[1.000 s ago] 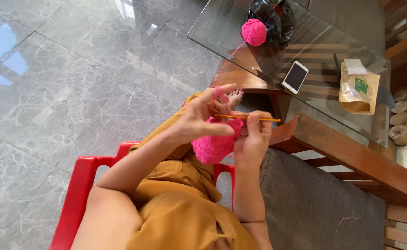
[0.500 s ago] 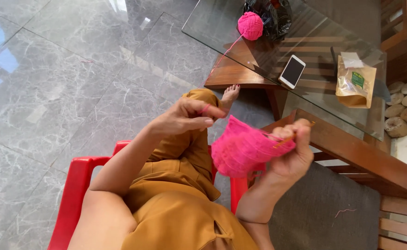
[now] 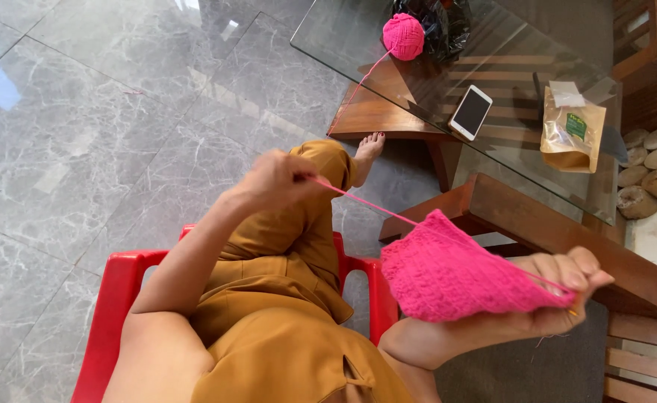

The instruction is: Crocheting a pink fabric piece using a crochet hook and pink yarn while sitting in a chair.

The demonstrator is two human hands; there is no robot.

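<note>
Head view: right hand (image 3: 545,298) at lower right, fingers closed on the pink crochet piece (image 3: 455,272), holding it flat; left hand (image 3: 280,177) at centre pinches the yarn strand (image 3: 366,201) taut, apparently drawing slack from the yarn ball (image 3: 404,36) on the glass worktop (image 3: 508,82) above.

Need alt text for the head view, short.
Seated on a red plastic chair, a person holds a pink crocheted piece in the right hand while the left hand pulls its pink yarn strand taut. A yarn ball sits on the glass table.

left hand (image 3: 280,179) motion-blurred, right hand (image 3: 545,298) palm hidden behind pink crochet piece (image 3: 455,272)
</note>
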